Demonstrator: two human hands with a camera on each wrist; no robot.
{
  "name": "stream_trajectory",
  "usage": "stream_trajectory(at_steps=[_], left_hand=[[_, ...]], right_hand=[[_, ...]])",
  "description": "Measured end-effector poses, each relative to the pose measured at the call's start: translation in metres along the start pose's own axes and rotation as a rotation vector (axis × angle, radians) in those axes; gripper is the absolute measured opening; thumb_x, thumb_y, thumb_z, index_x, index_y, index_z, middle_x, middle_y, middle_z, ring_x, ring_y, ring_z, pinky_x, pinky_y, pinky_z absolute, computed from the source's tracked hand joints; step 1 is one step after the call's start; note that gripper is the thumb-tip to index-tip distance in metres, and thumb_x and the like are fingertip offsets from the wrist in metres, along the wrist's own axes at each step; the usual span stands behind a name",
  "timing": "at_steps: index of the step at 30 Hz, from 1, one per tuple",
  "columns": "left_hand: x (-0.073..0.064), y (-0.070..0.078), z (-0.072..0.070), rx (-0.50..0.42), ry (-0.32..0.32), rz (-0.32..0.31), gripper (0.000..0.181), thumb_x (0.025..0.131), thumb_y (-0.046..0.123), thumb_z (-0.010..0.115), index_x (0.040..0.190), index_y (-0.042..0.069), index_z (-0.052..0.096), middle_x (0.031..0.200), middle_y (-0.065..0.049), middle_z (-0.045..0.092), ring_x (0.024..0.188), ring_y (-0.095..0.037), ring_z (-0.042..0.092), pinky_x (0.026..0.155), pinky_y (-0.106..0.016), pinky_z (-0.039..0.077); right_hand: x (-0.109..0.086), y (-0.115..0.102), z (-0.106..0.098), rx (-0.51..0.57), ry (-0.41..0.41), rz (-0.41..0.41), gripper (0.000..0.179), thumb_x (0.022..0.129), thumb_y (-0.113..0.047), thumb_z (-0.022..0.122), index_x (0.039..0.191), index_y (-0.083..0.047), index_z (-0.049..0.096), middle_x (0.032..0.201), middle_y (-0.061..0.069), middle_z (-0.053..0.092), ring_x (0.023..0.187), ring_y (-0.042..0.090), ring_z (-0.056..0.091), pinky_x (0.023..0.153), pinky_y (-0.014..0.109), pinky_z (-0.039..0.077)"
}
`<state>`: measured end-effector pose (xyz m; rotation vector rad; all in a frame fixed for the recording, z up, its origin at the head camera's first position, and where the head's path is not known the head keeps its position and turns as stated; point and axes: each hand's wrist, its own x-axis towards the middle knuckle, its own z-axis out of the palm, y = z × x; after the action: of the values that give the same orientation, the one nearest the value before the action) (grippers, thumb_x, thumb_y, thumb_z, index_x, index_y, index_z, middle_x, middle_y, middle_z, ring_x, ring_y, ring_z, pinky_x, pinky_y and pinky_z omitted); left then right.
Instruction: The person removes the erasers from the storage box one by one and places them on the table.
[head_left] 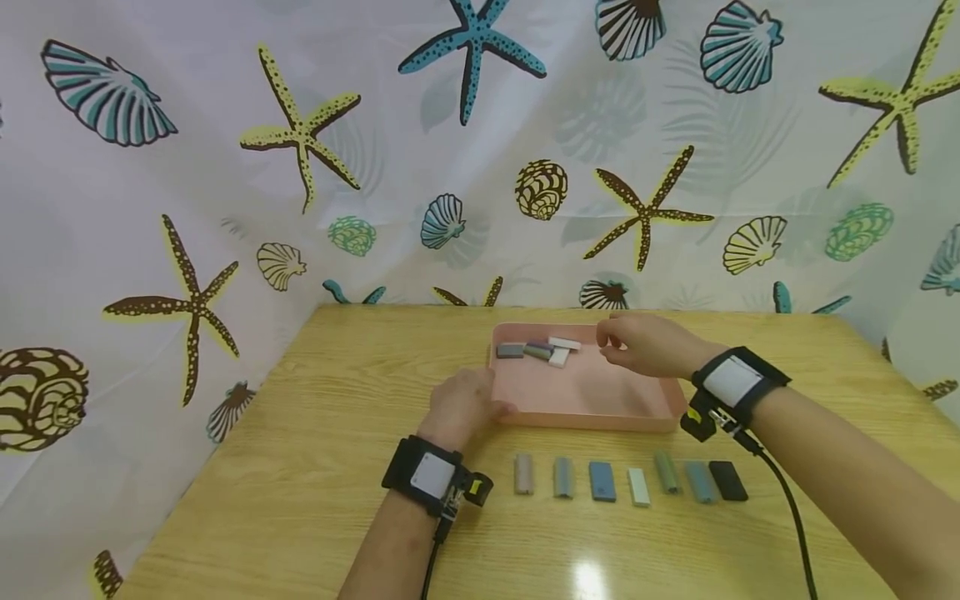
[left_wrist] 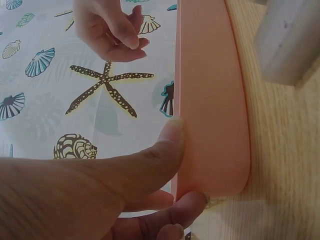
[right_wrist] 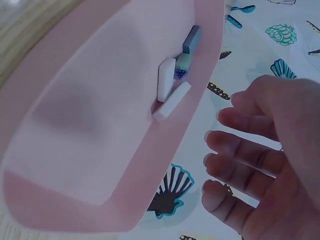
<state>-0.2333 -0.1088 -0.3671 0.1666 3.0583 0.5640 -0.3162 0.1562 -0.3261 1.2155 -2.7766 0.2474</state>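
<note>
"How many blocks are in the pink tray (head_left: 585, 421)?"
"Four, toward its far left corner: one grey block (head_left: 510, 351), one green-and-purple block (right_wrist: 182, 66) and two white blocks (right_wrist: 166, 80)."
"And the tray itself?"
"Near the far edge of the desk (head_left: 337, 467). Seven more blocks (head_left: 638, 487) lie in one row between it and the desk's near edge."
"The two hands?"
"The left hand (head_left: 461, 404) pinches the tray's left wall by the near left corner, thumb at the rim. The right hand (head_left: 645, 343) is over the far right corner, its fingers loosely bent, holding nothing."
</note>
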Motion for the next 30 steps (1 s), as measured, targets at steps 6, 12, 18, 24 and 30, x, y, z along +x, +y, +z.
stream_trajectory(at_steps=[6,12,18,24,30], left_hand=[[0.002,0.000,0.000,0.007,-0.015,-0.005,0.043,0.076,0.039,0.071,0.101,0.006,0.059,0.072,-0.003,0.056,0.059,-0.015,0.048,0.049,-0.027,0.036],[0.001,-0.002,0.000,-0.001,-0.006,-0.005,0.041,0.076,0.038,0.072,0.099,0.006,0.059,0.071,-0.003,0.055,0.058,-0.014,0.048,0.048,-0.027,0.035],[0.001,-0.004,-0.001,0.001,-0.010,-0.010,0.041,0.076,0.038,0.071,0.099,0.007,0.060,0.073,-0.002,0.056,0.060,-0.015,0.048,0.049,-0.028,0.036],[0.001,-0.003,-0.002,0.014,-0.003,-0.012,0.043,0.076,0.039,0.071,0.102,0.007,0.059,0.073,-0.002,0.055,0.060,-0.015,0.048,0.050,-0.029,0.035],[0.002,-0.002,-0.002,0.012,-0.003,-0.006,0.039,0.076,0.040,0.071,0.097,0.008,0.060,0.070,-0.001,0.052,0.059,-0.014,0.047,0.049,-0.029,0.035]], right_hand=[[0.021,0.001,0.011,0.004,0.036,-0.047,0.006,0.084,-0.012,0.061,0.089,-0.008,0.059,0.080,0.004,0.054,0.069,0.015,0.047,0.062,0.033,0.043],[0.042,-0.004,0.021,-0.020,0.029,-0.029,0.008,0.083,-0.010,0.064,0.088,-0.005,0.059,0.078,0.007,0.055,0.067,0.016,0.048,0.061,0.033,0.044],[0.063,-0.012,0.029,-0.017,-0.025,0.040,0.010,0.083,-0.009,0.064,0.091,-0.004,0.060,0.080,0.006,0.054,0.070,0.018,0.050,0.063,0.034,0.045],[0.080,-0.021,0.041,-0.060,-0.022,-0.004,0.010,0.082,-0.002,0.063,0.091,-0.006,0.062,0.085,0.006,0.056,0.075,0.018,0.054,0.067,0.036,0.047],[0.094,-0.023,0.054,-0.104,-0.065,-0.002,0.016,0.077,0.002,0.065,0.089,-0.008,0.061,0.084,0.004,0.056,0.071,0.018,0.053,0.064,0.036,0.046]])
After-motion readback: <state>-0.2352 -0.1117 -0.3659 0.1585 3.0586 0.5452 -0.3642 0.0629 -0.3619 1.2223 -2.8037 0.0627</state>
